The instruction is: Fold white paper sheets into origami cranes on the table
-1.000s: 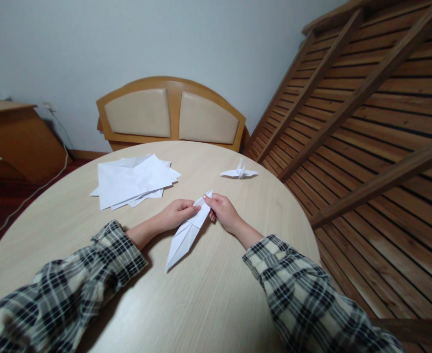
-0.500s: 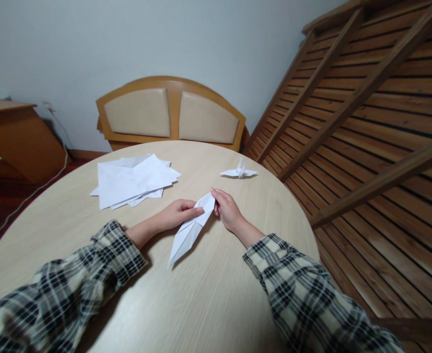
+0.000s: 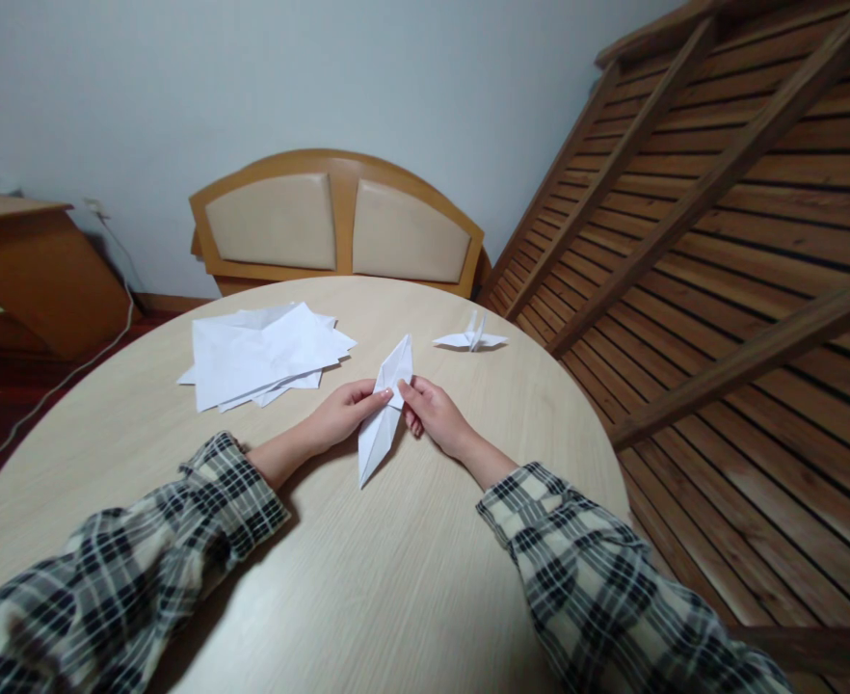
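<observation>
A long, narrow folded white paper (image 3: pixel 384 413) stands tilted up off the round wooden table (image 3: pixel 367 578), one point down near the tabletop and the other raised toward the far side. My left hand (image 3: pixel 345 416) pinches its middle from the left. My right hand (image 3: pixel 432 414) pinches the same spot from the right, fingers closed on the paper. Both sleeves are plaid.
A loose pile of white paper sheets (image 3: pixel 262 355) lies at the far left of the table. A finished white paper crane (image 3: pixel 470 337) sits at the far right edge. A padded wooden chair (image 3: pixel 334 226) stands behind the table. A slatted wooden frame (image 3: pixel 721 241) leans at right.
The folded paper, lying flat and slanted a second ago, has been lifted and turned more upright, its far tip now pointing up and away. Both hands shifted slightly toward its middle.
</observation>
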`<state>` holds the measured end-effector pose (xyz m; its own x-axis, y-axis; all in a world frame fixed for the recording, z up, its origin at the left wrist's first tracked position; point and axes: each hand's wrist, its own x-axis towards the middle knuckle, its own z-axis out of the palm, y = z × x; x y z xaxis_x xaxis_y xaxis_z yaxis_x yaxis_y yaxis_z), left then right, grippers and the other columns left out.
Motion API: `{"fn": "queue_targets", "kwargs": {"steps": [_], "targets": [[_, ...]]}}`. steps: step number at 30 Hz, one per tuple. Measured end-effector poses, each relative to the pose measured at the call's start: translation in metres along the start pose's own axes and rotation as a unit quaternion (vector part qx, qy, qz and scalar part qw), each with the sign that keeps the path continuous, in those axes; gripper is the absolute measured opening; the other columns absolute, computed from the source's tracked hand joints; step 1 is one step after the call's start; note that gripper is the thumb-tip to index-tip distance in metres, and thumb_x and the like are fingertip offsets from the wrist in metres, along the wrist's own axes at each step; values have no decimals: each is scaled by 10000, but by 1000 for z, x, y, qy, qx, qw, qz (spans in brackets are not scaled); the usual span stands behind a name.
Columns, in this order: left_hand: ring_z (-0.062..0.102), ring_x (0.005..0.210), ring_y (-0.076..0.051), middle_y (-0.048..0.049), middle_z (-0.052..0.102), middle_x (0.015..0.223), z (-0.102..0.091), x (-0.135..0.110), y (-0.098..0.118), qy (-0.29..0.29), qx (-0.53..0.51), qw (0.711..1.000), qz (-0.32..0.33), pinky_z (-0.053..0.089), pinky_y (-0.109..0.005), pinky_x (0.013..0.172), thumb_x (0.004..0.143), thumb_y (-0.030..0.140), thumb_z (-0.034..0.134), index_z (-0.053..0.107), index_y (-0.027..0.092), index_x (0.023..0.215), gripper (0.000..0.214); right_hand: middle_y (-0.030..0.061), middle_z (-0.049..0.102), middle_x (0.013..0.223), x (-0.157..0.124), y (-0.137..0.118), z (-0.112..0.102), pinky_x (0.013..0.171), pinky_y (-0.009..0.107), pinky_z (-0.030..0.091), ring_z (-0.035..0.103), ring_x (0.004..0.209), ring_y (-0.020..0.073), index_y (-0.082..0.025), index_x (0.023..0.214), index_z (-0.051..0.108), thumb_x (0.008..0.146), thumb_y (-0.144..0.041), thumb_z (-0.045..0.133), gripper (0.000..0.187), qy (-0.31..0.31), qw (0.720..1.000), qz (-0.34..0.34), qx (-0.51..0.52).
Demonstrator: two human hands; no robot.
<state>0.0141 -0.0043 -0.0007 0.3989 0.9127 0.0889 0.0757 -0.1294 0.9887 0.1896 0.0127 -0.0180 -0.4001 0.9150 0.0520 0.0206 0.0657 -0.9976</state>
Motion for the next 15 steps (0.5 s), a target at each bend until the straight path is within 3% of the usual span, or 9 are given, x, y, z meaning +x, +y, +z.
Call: {"fn": "queue_targets", "kwargs": {"steps": [6,15], "targets": [[528,655,-149,-41,632,749,0,4,-5,69,-37,997,12,412,-282,626,822,363,622,649,134,861,234,-64,456,516,0,1,1,404,205,339,432,419,66,-207,666,442,817,-703,529,526,-29,998,-31,-38],[505,626,-140,-34,618,719,-1,3,-5,53,-28,998,3,382,-277,598,816,396,630,640,133,822,263,-64,453,519,0,4,0,417,205,338,422,430,69,-203,681,455,860,-619,534,459,-33,998,-36,-51]]}}
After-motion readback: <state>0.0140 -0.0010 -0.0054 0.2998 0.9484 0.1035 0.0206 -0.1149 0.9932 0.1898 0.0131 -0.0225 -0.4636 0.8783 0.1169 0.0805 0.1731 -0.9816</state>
